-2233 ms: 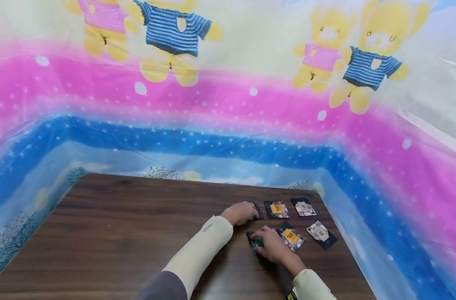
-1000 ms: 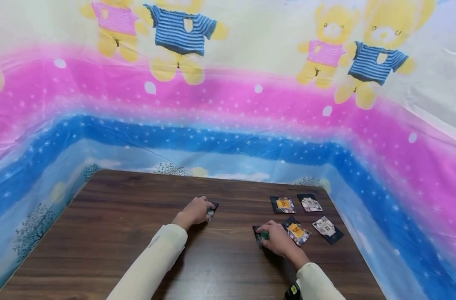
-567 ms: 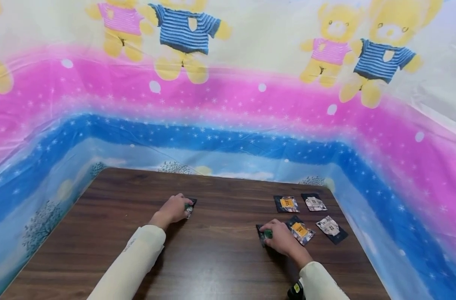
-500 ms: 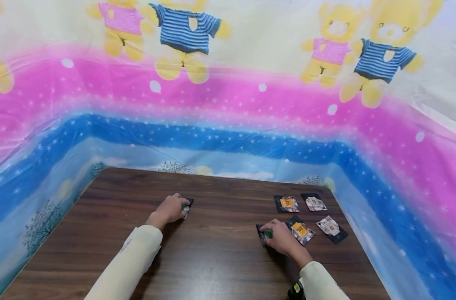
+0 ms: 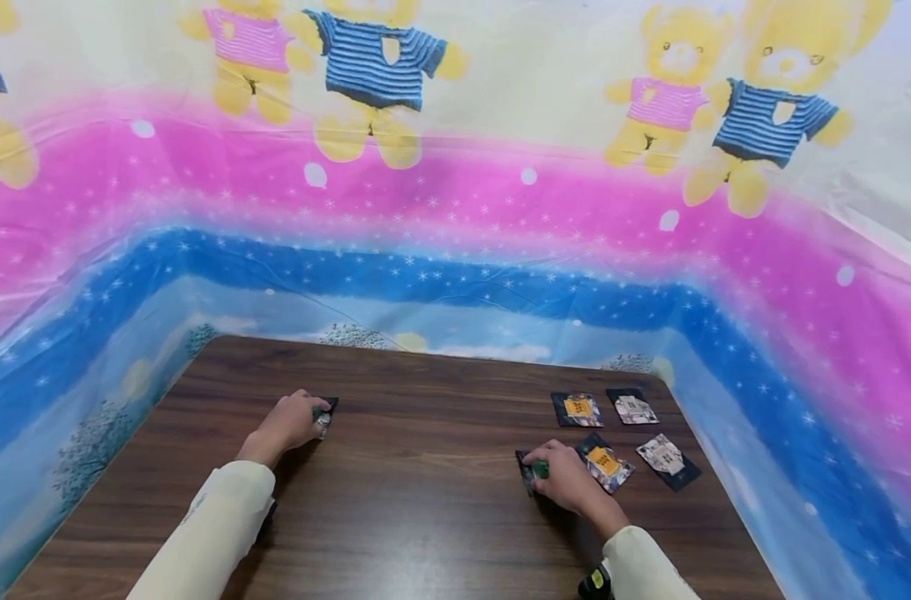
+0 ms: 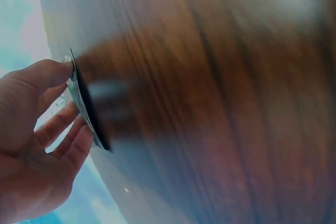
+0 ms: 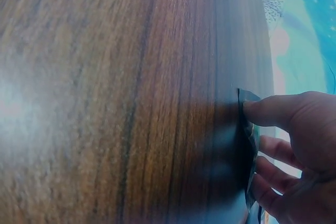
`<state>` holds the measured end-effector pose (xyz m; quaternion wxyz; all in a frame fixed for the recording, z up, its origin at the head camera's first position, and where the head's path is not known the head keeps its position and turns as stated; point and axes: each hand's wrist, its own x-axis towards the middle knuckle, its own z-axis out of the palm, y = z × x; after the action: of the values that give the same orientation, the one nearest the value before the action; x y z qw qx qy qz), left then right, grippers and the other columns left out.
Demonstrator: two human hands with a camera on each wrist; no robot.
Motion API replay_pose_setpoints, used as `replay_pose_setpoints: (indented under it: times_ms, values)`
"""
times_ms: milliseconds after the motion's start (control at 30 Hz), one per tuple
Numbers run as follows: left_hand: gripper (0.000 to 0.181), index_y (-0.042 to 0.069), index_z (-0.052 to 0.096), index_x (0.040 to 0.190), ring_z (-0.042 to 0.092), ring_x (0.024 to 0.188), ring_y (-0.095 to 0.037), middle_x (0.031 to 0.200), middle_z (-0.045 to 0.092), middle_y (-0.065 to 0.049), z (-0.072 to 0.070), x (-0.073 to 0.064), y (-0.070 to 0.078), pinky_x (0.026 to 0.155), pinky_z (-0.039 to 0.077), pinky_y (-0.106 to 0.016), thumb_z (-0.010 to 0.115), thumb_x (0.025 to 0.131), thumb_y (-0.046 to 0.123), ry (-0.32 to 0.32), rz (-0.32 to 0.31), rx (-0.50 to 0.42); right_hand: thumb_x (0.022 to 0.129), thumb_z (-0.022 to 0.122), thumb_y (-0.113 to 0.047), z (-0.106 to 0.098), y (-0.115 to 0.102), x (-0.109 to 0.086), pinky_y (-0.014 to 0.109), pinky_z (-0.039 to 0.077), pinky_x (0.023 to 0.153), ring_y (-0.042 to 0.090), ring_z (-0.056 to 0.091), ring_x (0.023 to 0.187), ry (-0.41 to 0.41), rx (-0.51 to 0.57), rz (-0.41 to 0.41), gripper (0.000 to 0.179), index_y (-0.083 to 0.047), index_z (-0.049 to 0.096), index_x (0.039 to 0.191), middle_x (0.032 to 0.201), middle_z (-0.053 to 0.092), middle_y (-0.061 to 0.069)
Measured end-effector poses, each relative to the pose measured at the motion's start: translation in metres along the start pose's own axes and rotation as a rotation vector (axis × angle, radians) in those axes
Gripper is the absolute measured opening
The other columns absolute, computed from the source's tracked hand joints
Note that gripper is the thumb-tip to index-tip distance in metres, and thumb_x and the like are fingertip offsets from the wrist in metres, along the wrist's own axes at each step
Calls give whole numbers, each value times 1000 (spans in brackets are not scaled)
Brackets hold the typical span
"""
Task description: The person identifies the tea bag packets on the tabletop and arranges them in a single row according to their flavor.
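My left hand (image 5: 290, 420) grips a small flat packet (image 5: 325, 422), dark with a green label, over the left part of the table. In the left wrist view, thumb and fingers pinch this packet (image 6: 83, 100) by its edges, close to the wood. Farther right, my right hand (image 5: 563, 477) holds a second dark packet (image 5: 526, 477), green label partly covered by the fingers. The right wrist view has that packet (image 7: 249, 148) between thumb and fingertips, its dark underside facing the table.
Two packets with orange labels, one at the back (image 5: 578, 409) and one in front (image 5: 605, 462), lie right of my right hand. Beyond them lie two white-labelled packets, back (image 5: 633, 407) and front (image 5: 668, 461). Printed cloth (image 5: 455, 208) walls the brown table (image 5: 425, 517).
My left hand has carried its green-labelled packet leftward, away from the other packets. My right hand keeps its hold on the other one in nearly the same spot.
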<state>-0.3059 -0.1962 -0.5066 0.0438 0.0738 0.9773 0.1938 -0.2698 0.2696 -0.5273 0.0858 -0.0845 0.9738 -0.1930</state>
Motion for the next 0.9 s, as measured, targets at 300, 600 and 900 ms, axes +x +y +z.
replay_pose_setpoints:
  times_ms: [300, 600, 900]
  values:
    - [39, 3, 68, 130, 51, 120, -53, 132, 54, -31, -2, -2, -2, 90, 49, -56, 67, 91, 7, 7, -2, 2, 88, 79, -14, 3, -1, 2, 57, 47, 101, 34, 55, 122, 21, 12, -3, 29, -22, 76, 115, 129, 60, 10]
    - [40, 3, 68, 130, 52, 119, -52, 133, 54, -31, -4, -3, -6, 89, 50, -55, 68, 91, 7, -17, -10, 1, 88, 79, -17, 14, -25, 15, 54, 50, 96, 34, 56, 118, 46, 10, -25, 31, -21, 75, 118, 132, 60, 12]
    - [48, 4, 65, 135, 57, 113, -46, 140, 47, -34, -14, 2, -7, 82, 52, -46, 68, 88, 3, -110, 20, 18, 88, 78, -20, 22, -56, 38, 50, 50, 92, 30, 54, 110, 53, 10, -43, 41, -17, 70, 128, 131, 59, 12]
